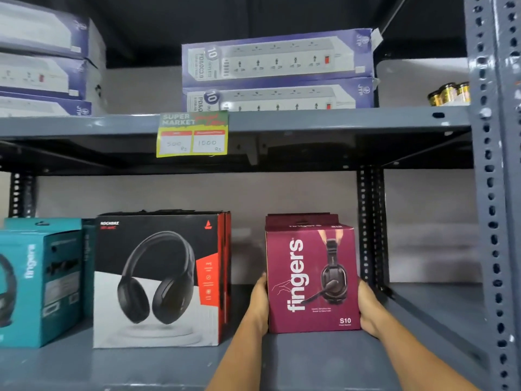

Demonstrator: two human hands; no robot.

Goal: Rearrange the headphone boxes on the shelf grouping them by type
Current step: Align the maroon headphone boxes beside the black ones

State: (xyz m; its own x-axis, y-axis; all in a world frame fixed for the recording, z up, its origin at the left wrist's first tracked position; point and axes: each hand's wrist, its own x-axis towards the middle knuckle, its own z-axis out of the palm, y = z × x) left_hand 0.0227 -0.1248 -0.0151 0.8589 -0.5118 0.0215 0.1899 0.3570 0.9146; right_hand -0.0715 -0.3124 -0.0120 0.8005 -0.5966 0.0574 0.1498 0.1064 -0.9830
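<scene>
A maroon "fingers" S10 headset box (311,277) stands upright on the grey lower shelf (324,359), with another maroon box (301,219) directly behind it. My left hand (258,304) presses its left side and my right hand (369,309) presses its right side. To the left stands a black, white and red headphone box (158,280), with a second like it behind. Teal "fingers" boxes (39,283) fill the far left, partly cut off by the frame edge.
The upper shelf (310,119) carries stacked blue power-strip boxes (277,59), more of them at left (42,66), and gold batteries (448,93). A yellow price tag (192,134) hangs from its edge. Perforated steel uprights (492,193) stand at right.
</scene>
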